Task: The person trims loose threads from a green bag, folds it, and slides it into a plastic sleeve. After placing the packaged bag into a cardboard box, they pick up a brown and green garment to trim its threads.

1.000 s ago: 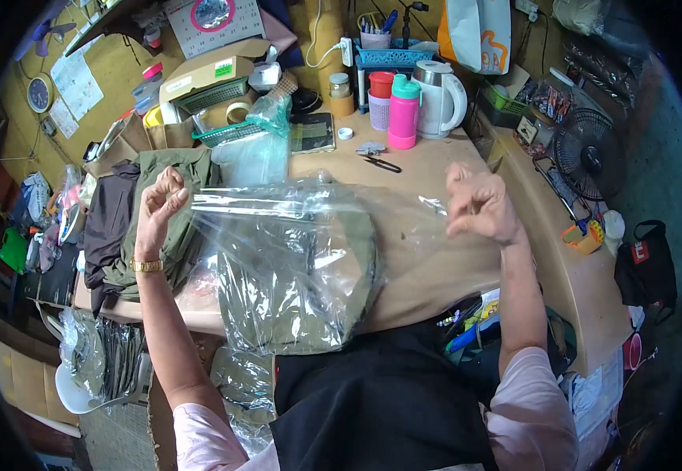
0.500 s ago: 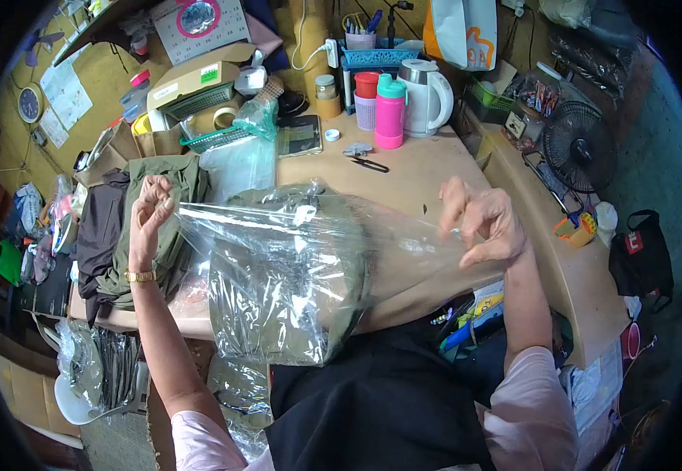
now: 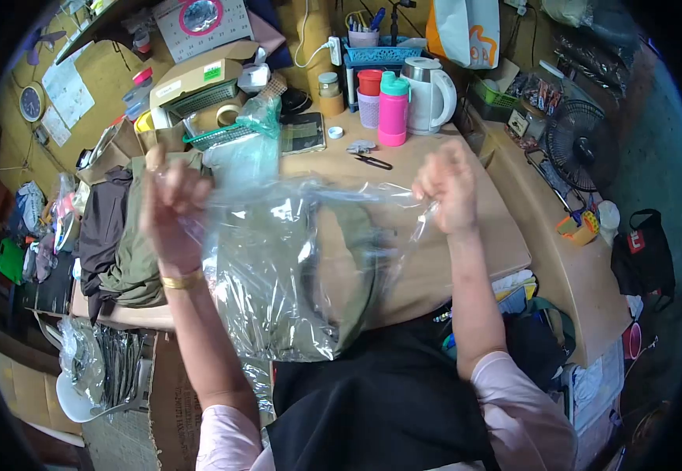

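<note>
A clear plastic bag (image 3: 258, 275) with a folded olive-green garment (image 3: 357, 290) in it lies at the near edge of the table, over my lap. My right hand (image 3: 447, 188) is closed on the bag's upper right edge, and the film is drawn out toward it. At the bag's upper left corner is my left hand (image 3: 172, 212), its curled fingers blurred by motion, with film running into them. Left of this hand lie more olive garments (image 3: 141, 267) and a dark garment (image 3: 104, 216).
Beyond the bag on the table (image 3: 427, 169) are black thread snips (image 3: 372, 162), a pink bottle (image 3: 393, 114), a kettle (image 3: 429, 98) and a green basket (image 3: 223, 135). A black fan (image 3: 580, 145) stands at the right. Packed bags (image 3: 109, 369) sit in a white container at lower left.
My hands have come closer together, the right moving left and the left moving slightly right. The stretched film between them has slackened, and the bag's upper edge is spread wider.
</note>
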Action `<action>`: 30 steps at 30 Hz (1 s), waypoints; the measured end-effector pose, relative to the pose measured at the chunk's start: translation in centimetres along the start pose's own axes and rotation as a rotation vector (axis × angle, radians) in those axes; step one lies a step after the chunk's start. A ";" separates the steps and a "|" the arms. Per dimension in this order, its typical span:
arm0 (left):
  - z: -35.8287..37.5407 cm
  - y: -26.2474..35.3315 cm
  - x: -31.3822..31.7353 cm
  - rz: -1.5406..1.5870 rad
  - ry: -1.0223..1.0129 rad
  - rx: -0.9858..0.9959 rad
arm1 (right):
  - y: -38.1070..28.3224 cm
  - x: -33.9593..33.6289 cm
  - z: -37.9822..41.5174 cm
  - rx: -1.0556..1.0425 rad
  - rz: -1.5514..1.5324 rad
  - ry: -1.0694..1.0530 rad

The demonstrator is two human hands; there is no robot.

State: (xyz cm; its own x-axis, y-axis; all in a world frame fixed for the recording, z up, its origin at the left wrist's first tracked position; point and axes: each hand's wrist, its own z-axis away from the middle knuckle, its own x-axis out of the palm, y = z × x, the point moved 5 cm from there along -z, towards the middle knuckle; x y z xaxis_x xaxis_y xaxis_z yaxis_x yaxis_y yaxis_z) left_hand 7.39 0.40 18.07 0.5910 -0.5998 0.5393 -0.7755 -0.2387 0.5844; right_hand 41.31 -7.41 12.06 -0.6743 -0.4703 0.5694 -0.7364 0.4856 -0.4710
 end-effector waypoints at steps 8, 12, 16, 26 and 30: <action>5.0 -11.1 8.3 -0.916 -0.233 -0.278 | 5.1 6.1 3.2 0.240 0.919 0.074; 5.7 -12.8 8.5 -0.945 -0.242 -0.232 | 6.2 5.8 3.7 0.266 0.977 0.132; 6.4 -11.8 9.4 -1.303 -0.180 -0.301 | 6.6 4.9 3.5 0.098 0.785 0.164; 8.0 -12.6 8.9 -1.608 -0.246 0.038 | 2.8 9.9 4.2 -0.489 1.529 0.013; 9.3 -12.4 9.7 -1.538 -0.252 0.126 | 5.4 5.5 3.4 -0.179 1.723 -0.056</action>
State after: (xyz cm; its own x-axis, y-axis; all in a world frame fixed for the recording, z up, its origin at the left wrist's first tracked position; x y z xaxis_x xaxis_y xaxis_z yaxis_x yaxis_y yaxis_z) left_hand 20.68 -9.57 10.36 0.7627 0.1669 -0.6248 0.4954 -0.7718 0.3986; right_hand 33.40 -9.86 10.33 -0.6201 0.6128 -0.4898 0.7845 0.4847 -0.3868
